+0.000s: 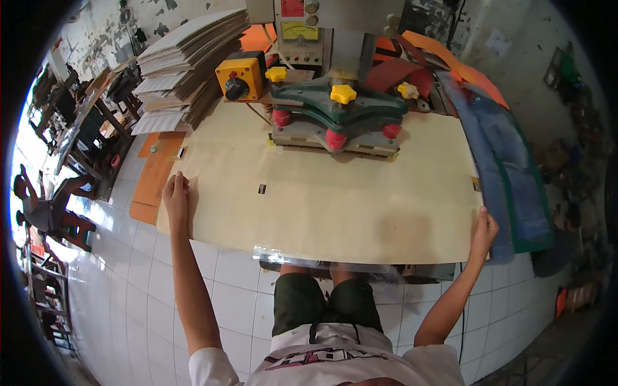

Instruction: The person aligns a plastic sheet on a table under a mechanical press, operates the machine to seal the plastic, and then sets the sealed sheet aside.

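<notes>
A wide cream-coloured sheet lies in front of me under a press head. My left hand is at the sheet's left edge with its fingers curled in; I cannot make out what is between them. At the right edge, my right hand is closed on the sheet's border, thumb on top. Above the sheet's far middle is the press head, a dark green bracket with yellow star knobs and red feet over a flat metal plate. One small dark mark shows on the sheet left of centre.
A tall stack of boards stands at the far left beside a yellow control box with a black knob. Orange sheet material sticks out at left. Blue translucent sheets hang at right. Another person sits far left.
</notes>
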Demonstrator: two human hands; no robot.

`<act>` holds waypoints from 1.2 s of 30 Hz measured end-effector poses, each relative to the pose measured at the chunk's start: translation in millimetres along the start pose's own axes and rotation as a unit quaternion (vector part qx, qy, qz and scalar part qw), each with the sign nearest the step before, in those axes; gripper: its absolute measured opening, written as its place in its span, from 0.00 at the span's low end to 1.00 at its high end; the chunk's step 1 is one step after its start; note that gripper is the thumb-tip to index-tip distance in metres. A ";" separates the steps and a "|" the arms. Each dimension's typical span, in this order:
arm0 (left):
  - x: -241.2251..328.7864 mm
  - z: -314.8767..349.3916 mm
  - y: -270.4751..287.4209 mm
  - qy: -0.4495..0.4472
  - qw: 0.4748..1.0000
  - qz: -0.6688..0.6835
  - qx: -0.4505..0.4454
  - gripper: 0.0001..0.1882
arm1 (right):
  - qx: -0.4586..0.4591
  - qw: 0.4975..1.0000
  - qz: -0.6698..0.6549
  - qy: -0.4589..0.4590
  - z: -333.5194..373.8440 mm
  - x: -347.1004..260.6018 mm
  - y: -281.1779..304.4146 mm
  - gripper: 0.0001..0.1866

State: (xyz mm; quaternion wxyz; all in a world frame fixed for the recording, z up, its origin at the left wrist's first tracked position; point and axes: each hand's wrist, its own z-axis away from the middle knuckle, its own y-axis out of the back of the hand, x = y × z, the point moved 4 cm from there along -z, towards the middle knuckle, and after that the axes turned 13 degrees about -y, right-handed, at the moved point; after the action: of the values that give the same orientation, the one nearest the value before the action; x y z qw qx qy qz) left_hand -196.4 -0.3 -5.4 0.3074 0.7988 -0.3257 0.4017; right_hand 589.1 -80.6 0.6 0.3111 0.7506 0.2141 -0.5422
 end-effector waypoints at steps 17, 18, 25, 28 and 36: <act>-4.9 -1.8 -1.8 0.012 1.000 0.004 0.002 0.23 | 0.004 1.000 -0.006 -0.012 1.6 -3.0 0.4 0.26; -5.0 -2.1 -1.6 0.012 1.000 0.003 0.002 0.23 | 0.003 1.000 -0.002 -0.017 0.9 -2.1 1.0 0.26; -0.6 -1.6 -3.4 0.006 1.000 0.003 0.007 0.23 | -0.001 1.000 0.009 -0.019 -3.5 4.2 5.4 0.26; 0.6 -1.9 -3.0 -0.001 1.000 -0.003 0.005 0.23 | 0.002 1.000 0.005 -0.025 -5.4 8.6 6.5 0.27; -0.5 -1.7 -3.3 0.003 1.000 0.014 0.010 0.22 | -0.004 1.000 -0.004 -0.021 -4.1 5.8 4.7 0.28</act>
State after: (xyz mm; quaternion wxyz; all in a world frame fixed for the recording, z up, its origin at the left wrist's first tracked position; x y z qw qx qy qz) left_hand -194.8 3.0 -5.7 0.2952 0.7960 -0.3318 0.4112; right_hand 596.8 -81.3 -2.9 0.3163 0.7367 0.2130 -0.5584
